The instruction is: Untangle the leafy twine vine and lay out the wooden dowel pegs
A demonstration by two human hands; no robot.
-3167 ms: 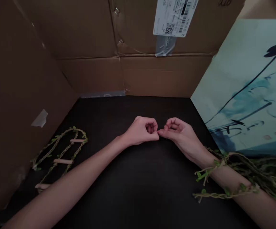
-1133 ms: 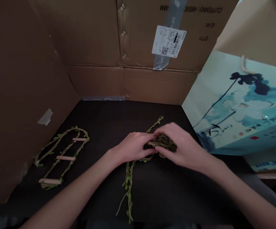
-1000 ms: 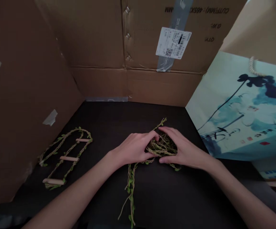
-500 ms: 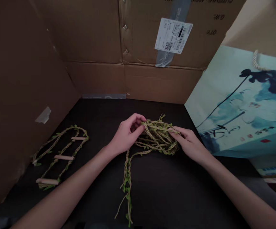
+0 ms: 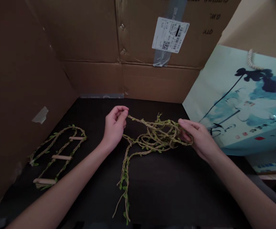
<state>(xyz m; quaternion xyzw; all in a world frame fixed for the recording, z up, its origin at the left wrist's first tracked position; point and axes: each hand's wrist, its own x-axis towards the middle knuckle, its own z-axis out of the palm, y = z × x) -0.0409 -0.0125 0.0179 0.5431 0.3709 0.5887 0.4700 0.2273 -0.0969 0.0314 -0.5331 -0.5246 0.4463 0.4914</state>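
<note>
A loose tangle of braided leaf rope (image 5: 160,135), tan with small green leaves, lies between my hands on the dark table. My left hand (image 5: 115,125) pinches one strand at the tangle's left and holds it taut. At the right end, my right hand (image 5: 197,135) is closed on loops of the same rope, its thumb on top. Two strands run from the tangle toward me and finish in frayed ends. Left of my left forearm lies a small rope ladder (image 5: 61,157) with three wooden rungs and the same leafy cord.
Cardboard walls (image 5: 87,76) stand at the back and left, the back one bearing a white shipping label (image 5: 170,35). A pale blue paper bag (image 5: 252,101) with painted flowers stands on the right. The dark tabletop (image 5: 171,187) stretches toward me.
My left hand has moved left, drawing a strand out of the bundle. My right hand has shifted slightly right with its loops. The bundle is looser and more spread.
</note>
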